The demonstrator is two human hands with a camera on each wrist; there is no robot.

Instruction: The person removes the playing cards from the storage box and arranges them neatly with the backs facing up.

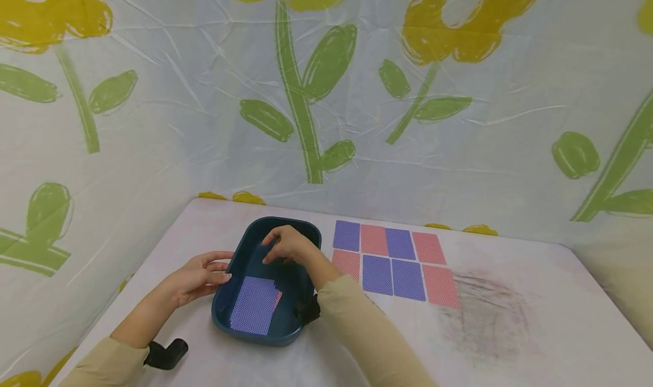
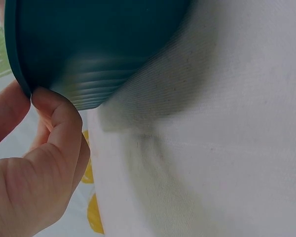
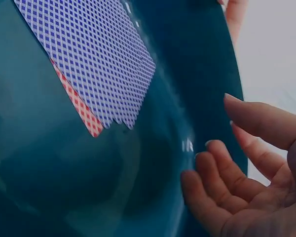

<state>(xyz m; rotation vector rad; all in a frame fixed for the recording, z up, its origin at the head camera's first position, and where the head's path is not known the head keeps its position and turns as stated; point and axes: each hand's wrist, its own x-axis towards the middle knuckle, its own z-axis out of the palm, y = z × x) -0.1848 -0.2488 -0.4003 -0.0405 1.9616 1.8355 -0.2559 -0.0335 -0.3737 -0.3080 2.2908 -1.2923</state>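
A dark teal plastic bin [image 1: 255,262] stands on the white-covered table. My left hand [image 1: 201,276] pinches its left rim between thumb and fingers; the left wrist view shows the grip on the bin wall [image 2: 108,44] close up. Over the far half of the bin is my right hand [image 1: 288,245], fingers loosely bent, holding nothing. In the near half lies a slightly fanned pile of blue-patterned playing cards [image 3: 89,54], face down. From under them peeks the edge of a red-patterned card [image 3: 79,103].
Right of the bin, face-down cards lie in two rows, some blue [image 1: 377,275], others red [image 1: 441,285]. A dark smudge [image 1: 490,313] marks the cloth further right. A flower-printed sheet [image 1: 204,92] hangs behind the table. Black straps [image 1: 165,354] are on both wrists.
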